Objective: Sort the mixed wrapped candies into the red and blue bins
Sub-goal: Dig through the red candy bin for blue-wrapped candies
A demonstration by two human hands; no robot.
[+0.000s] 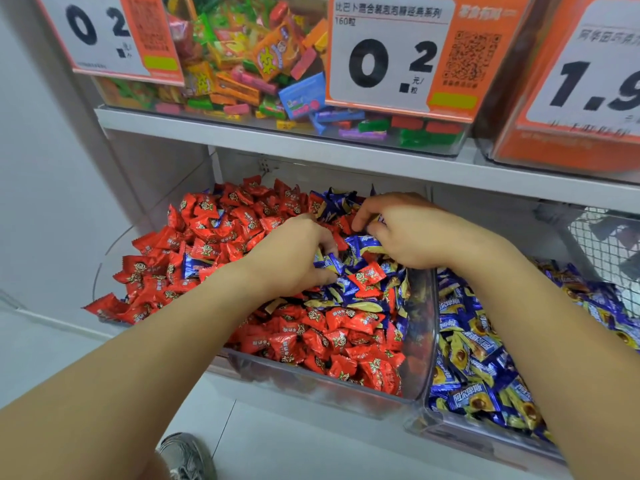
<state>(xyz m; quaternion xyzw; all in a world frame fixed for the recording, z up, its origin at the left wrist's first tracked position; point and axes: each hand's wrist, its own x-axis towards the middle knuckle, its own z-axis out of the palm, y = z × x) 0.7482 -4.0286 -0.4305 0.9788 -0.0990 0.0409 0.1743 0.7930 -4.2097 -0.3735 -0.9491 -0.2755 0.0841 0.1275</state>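
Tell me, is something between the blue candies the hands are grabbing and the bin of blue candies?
Yes. The clear wall between the two bins stands between the blue candies under the hands and the blue bin on the right. They would have to be lifted over it.

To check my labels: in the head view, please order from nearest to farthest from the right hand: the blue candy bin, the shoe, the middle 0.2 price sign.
1. blue candy bin, just below the right hand
2. middle 0.2 price sign, above
3. shoe, bottom left

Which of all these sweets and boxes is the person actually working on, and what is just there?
In the job: left hand, right hand, blue candies mixed among red candies, red bin, blue bin.

Just there: upper gum bin, price tag, wire basket, shoe.
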